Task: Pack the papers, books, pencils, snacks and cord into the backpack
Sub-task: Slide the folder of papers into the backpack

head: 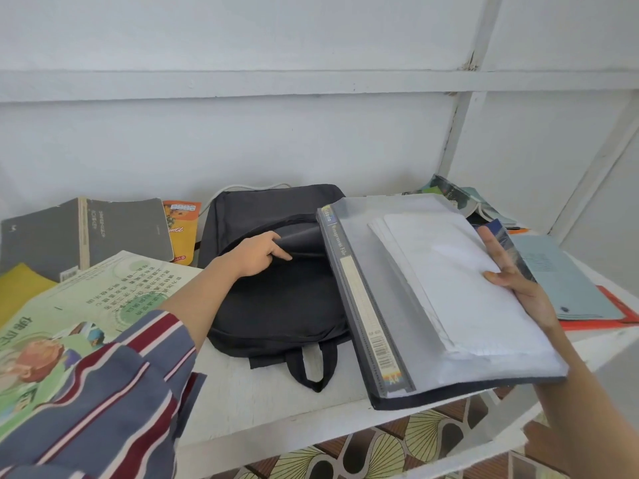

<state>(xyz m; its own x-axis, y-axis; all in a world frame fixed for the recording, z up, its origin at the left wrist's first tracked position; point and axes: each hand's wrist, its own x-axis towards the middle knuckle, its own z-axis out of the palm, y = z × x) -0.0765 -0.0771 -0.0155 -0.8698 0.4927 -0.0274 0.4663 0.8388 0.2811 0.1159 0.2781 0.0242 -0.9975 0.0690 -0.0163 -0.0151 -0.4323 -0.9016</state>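
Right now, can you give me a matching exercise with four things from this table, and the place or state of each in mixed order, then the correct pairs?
Things:
1. backpack
2. file
3. grey book
4. snack packet

Places or states:
A. orange, just left of the backpack
B. gripped at its edge by the right hand
C. lying at the far back left
D. black, its opening held by the left hand

Pairs: 1-D, 2-B, 3-C, 4-A
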